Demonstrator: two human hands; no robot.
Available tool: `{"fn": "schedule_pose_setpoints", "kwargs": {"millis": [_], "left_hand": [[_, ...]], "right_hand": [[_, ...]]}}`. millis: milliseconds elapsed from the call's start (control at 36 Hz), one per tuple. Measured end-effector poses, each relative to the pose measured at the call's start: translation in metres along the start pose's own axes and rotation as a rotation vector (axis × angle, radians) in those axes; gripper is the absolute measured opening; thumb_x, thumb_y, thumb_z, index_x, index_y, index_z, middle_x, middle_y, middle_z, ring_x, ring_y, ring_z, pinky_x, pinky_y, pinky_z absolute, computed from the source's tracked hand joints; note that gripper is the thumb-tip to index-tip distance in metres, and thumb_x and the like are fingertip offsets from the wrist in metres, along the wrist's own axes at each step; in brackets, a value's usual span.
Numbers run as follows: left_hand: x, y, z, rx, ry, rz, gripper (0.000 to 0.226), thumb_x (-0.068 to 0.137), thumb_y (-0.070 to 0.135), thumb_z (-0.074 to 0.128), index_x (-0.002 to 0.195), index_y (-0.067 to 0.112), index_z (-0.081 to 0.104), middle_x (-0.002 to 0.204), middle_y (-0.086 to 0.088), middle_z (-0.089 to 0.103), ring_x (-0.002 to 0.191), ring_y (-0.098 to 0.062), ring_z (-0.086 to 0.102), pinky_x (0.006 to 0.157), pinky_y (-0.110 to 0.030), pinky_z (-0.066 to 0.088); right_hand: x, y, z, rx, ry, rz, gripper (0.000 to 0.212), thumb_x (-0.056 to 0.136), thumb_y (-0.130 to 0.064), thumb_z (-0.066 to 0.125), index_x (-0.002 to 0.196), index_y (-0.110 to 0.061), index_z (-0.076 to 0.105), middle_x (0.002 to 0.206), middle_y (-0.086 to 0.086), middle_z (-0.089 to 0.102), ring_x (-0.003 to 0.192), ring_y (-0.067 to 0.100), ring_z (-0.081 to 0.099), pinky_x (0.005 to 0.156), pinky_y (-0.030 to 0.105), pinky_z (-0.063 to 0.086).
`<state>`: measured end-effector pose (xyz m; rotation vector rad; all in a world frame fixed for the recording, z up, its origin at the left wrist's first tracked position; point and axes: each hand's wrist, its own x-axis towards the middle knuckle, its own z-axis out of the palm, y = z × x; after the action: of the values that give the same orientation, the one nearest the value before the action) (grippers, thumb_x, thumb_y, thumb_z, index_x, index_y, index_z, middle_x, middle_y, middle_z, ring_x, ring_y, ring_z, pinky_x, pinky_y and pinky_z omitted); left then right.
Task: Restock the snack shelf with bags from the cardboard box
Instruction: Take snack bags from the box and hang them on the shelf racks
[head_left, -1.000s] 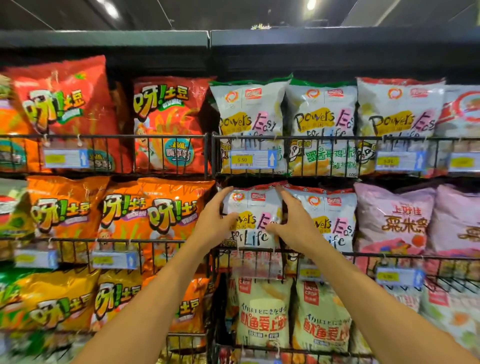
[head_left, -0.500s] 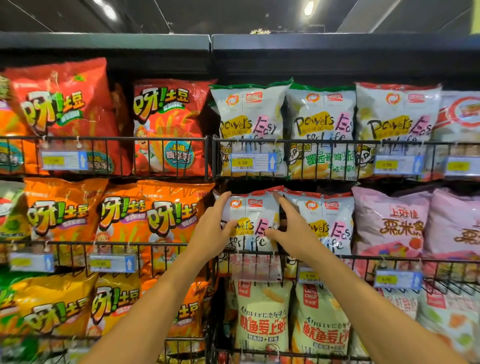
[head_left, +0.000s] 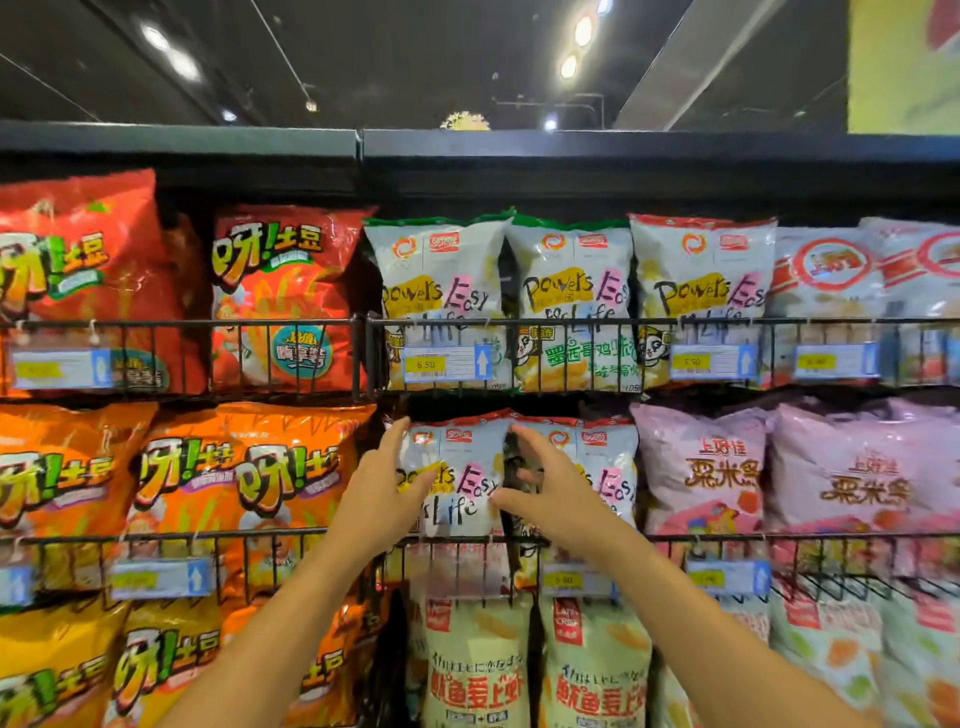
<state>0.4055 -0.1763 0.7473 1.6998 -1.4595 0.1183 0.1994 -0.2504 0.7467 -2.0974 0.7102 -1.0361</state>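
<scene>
A white snack bag (head_left: 457, 467) with a red top seam stands upright on the middle wire shelf (head_left: 701, 538), behind the front rail. My left hand (head_left: 379, 493) holds its left edge, fingers pointing up along the side and thumb across the front. My right hand (head_left: 550, 499) holds its right edge, fingers reaching into the dark gap beside the neighbouring white bag (head_left: 608, 467) and thumb on the front. The cardboard box is out of view.
More white bags (head_left: 566, 301) fill the shelf above. Orange bags (head_left: 249, 478) sit to the left, red bags (head_left: 280, 301) above them, and pink bags (head_left: 701, 467) to the right. Cream bags (head_left: 478, 670) hang below. Blue price tags (head_left: 447, 364) clip onto the rails.
My head has tilted up, so more of the ceiling shows. Both hands stay on the sides of the same white bag and have hardly moved.
</scene>
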Motion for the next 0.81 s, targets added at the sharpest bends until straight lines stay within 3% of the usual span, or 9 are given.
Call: {"fn": "schedule_pose_setpoints", "kwargs": {"millis": [194,250,333,417,500,611,694,806], "left_hand": [[-0.015,0.053,0.008,0.048,0.124,-0.004,0.066,0.099,0.038,0.057,0.156,0.031,0.024,0.151,-0.009,0.039,0.128,-0.027,0.052,0.099,-0.041,0.046],[-0.022,0.079,0.013,0.071,0.176,0.023,0.057,0.100,0.039,0.055,0.152,0.030,0.033,0.147,-0.004,0.043,0.121,-0.024,0.056,0.096,-0.041,0.048],[-0.024,0.123,0.023,0.032,0.241,0.141,0.043,0.099,0.038,0.055,0.139,0.024,0.050,0.123,0.002,0.060,0.105,-0.017,0.061,0.091,-0.039,0.052],[-0.015,0.173,0.032,-0.063,0.294,0.267,0.032,0.098,0.031,0.059,0.128,0.019,0.061,0.102,0.008,0.066,0.090,-0.011,0.063,0.083,-0.034,0.055],[0.009,0.220,0.039,-0.158,0.324,0.350,0.035,0.097,0.026,0.062,0.132,0.022,0.058,0.109,0.007,0.064,0.089,-0.010,0.064,0.082,-0.031,0.055],[0.050,0.269,0.048,-0.280,0.342,0.407,0.044,0.095,0.021,0.064,0.138,0.021,0.054,0.117,0.002,0.061,0.085,-0.005,0.064,0.080,-0.032,0.056],[0.074,0.298,0.054,-0.248,0.264,0.382,0.046,0.098,0.022,0.059,0.143,0.021,0.049,0.109,-0.002,0.062,0.086,-0.018,0.062,0.084,-0.039,0.054],[0.101,0.312,0.065,-0.236,0.113,0.291,0.056,0.099,0.019,0.056,0.151,0.026,0.039,0.117,-0.004,0.061,0.098,-0.018,0.061,0.083,-0.030,0.049]], "right_hand": [[-0.017,-0.006,-0.056,-0.009,0.080,-0.058,0.070,0.095,-0.026,0.066,0.153,-0.033,0.028,0.155,-0.003,0.035,0.138,0.019,0.043,0.105,0.043,0.047],[-0.022,-0.008,-0.080,-0.015,0.135,-0.083,0.063,0.095,-0.024,0.066,0.149,-0.031,0.035,0.148,-0.002,0.042,0.125,0.015,0.052,0.095,0.032,0.053],[-0.028,-0.013,-0.123,0.002,0.262,-0.162,0.052,0.095,-0.022,0.066,0.143,-0.025,0.045,0.133,-0.003,0.053,0.097,0.001,0.060,0.073,0.013,0.052],[-0.027,-0.018,-0.173,0.045,0.418,-0.234,0.040,0.093,-0.024,0.069,0.130,-0.021,0.054,0.113,-0.003,0.065,0.093,0.008,0.066,0.080,0.026,0.056],[-0.015,-0.026,-0.223,0.027,0.600,-0.328,0.031,0.091,-0.023,0.070,0.120,-0.023,0.057,0.099,-0.007,0.067,0.087,0.004,0.065,0.081,0.027,0.056],[0.009,-0.038,-0.276,-0.028,0.796,-0.380,0.040,0.089,-0.018,0.070,0.126,-0.015,0.056,0.100,0.007,0.067,0.085,0.015,0.062,0.083,0.030,0.051],[0.027,-0.042,-0.300,-0.049,0.724,-0.285,0.053,0.089,-0.022,0.070,0.138,-0.018,0.049,0.113,0.005,0.065,0.101,0.021,0.064,0.095,0.038,0.052],[0.035,-0.048,-0.309,-0.036,0.549,-0.150,0.058,0.096,-0.024,0.065,0.147,-0.026,0.038,0.131,0.005,0.059,0.112,0.023,0.063,0.087,0.034,0.056]]}}
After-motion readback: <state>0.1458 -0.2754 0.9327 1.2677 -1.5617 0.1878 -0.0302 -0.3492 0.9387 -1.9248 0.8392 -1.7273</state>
